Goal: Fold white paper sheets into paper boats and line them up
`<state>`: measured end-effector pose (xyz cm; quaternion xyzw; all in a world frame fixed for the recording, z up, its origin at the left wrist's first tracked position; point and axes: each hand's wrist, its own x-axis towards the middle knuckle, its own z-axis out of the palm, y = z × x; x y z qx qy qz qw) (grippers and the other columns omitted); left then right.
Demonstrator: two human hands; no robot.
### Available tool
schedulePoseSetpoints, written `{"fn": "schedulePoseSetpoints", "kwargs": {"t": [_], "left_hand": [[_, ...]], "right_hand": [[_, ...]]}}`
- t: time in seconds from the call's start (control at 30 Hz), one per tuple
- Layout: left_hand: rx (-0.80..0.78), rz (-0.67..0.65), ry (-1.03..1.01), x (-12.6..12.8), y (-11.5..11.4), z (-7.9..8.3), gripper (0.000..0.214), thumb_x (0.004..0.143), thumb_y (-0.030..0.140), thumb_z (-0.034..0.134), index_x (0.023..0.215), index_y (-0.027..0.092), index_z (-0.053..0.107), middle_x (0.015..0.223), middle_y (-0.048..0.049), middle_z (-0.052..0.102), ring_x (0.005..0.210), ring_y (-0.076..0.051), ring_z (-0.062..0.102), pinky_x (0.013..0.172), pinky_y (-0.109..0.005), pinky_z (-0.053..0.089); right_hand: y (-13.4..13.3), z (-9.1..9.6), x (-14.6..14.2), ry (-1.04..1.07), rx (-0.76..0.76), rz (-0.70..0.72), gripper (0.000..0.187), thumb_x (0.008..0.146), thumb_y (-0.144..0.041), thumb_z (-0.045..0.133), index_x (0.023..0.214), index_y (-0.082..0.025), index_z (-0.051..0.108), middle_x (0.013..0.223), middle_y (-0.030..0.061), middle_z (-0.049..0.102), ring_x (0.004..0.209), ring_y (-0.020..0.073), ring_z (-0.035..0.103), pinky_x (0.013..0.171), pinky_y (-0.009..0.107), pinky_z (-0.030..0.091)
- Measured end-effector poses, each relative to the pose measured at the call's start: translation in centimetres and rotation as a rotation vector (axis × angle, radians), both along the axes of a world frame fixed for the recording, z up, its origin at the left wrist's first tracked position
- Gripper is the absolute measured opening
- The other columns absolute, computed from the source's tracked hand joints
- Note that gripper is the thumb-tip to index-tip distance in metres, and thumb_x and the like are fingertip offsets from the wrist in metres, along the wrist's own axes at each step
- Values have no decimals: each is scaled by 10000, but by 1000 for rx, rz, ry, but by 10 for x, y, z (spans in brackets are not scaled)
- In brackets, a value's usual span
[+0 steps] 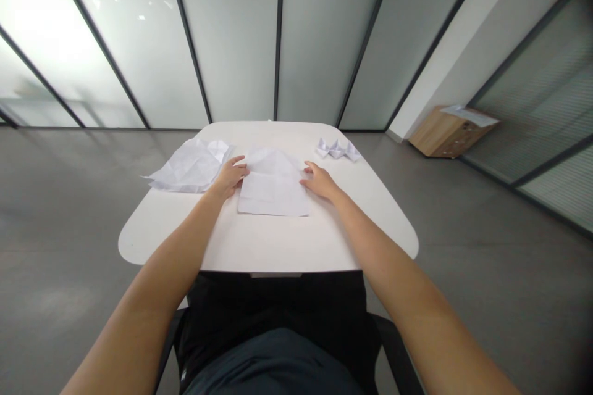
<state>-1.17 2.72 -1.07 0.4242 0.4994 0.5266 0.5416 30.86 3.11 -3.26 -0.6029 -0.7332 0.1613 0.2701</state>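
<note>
Left hand [227, 178], right hand [320, 182], both open, palm-down

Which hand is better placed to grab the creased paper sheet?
Probably your left hand: it sits right beside the creased paper, while your right hand lies farther off, past the folded sheet.

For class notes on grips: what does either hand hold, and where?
Nothing seems gripped: the left hand and right hand just touch side edges of the folded paper.

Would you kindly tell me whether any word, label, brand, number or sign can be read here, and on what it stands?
No text can be read. The folded white paper shows no print. The sheet on the wooden cabinet is too small and blurred to tell.
</note>
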Motion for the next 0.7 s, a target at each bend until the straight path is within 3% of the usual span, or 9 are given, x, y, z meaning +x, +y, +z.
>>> {"fn": "schedulePoseSetpoints", "kwargs": {"t": [0.23, 0.43, 0.53, 0.7], "left_hand": [[-9, -39, -118, -5, 5, 0, 738, 669, 9, 709, 1379, 167, 585, 952, -35, 740, 780, -146, 705, 745, -256, 574], [11, -95, -155, -4, 6, -1, 656, 691, 6, 734, 1320, 146, 609, 990, -75, 775, 847, -183, 745, 783, -283, 599], [30, -90, -169, -5, 7, -2, 575, 707, -4, 720, 1261, 125, 636, 998, -85, 780, 840, -177, 745, 763, -269, 598], [29, -108, -178, -5, 9, -3, 490, 710, -1, 736, 1180, 122, 671, 974, -81, 783, 828, -172, 746, 762, -265, 605]], "right_hand": [[1, 2, 2, 237, -53, -32, 723, 941, -340, 662, 1601, -177, 414, 1339, 116, 728, 1251, 254, 677, 1153, 425, 467], [-6, 10, -3, 696, -158, -19, 736, 887, -234, 681, 1575, -186, 424, 1083, 75, 777, 942, 230, 753, 912, 403, 624], [-10, 14, -6, 855, -212, -54, 631, 853, -156, 708, 1460, -207, 547, 977, 38, 765, 835, 201, 744, 814, 356, 645], [-10, 16, -7, 1039, -272, -114, 357, 781, -21, 747, 1104, -167, 701, 822, 19, 748, 731, 155, 715, 706, 256, 616]]}}
